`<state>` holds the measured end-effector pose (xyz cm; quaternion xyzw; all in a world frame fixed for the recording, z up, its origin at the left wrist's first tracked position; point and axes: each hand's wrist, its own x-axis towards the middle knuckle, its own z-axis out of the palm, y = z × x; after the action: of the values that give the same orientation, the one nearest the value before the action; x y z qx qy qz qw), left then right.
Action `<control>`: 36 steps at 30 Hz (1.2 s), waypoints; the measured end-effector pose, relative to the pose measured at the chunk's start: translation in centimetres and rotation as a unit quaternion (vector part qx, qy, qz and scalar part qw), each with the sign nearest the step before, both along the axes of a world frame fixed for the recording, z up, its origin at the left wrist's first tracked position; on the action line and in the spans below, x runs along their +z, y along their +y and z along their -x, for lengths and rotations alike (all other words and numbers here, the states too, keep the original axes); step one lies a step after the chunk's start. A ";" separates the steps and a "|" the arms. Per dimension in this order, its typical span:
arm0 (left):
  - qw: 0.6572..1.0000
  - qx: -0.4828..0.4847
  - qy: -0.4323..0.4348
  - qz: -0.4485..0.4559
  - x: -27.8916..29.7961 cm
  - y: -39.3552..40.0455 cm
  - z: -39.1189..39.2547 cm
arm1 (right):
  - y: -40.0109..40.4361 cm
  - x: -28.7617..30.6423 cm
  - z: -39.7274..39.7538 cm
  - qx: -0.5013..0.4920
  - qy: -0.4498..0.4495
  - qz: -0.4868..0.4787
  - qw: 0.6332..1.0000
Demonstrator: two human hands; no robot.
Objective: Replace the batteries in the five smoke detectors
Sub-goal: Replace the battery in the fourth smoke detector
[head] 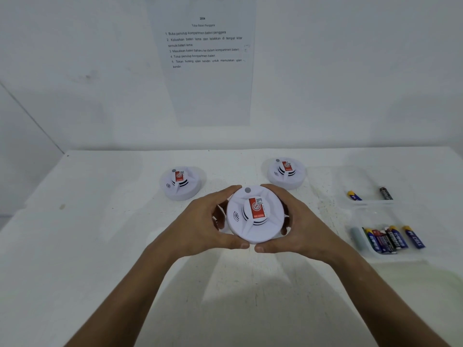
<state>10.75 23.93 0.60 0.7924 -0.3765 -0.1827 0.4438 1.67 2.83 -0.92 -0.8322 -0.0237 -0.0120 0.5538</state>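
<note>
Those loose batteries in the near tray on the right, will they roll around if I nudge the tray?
Probably. The batteries are smooth cylinders lying on their sides, so they would likely roll sideways. The clear tray seems to have a low rim, which should keep them in. They look packed close together, limiting movement.

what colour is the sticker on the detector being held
Red, with a small white code patch, on the held smoke detector; the head view shows it best.

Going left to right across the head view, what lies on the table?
Left smoke detector → left hand → held smoke detector → right hand → loose batteries at the right edge. The far right detector overlaps the right hand's span, so its place is unclear.
</note>
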 end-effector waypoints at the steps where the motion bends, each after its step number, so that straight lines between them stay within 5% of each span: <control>1: 1.000 -0.001 0.002 0.000 0.0 0.0 0.0 | 0.0 -0.1 -0.1 0.000 0.001 0.001 1.000; 36: 1.000 0.006 -0.026 -0.004 0.4 -2.3 -5.4 | -2.2 0.0 -5.8 -0.030 -0.003 0.048 0.998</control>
<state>16.14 21.62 1.01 0.8011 -0.3825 -0.1605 0.4315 7.43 0.67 -0.93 -0.8583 -0.0009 -0.0295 0.5122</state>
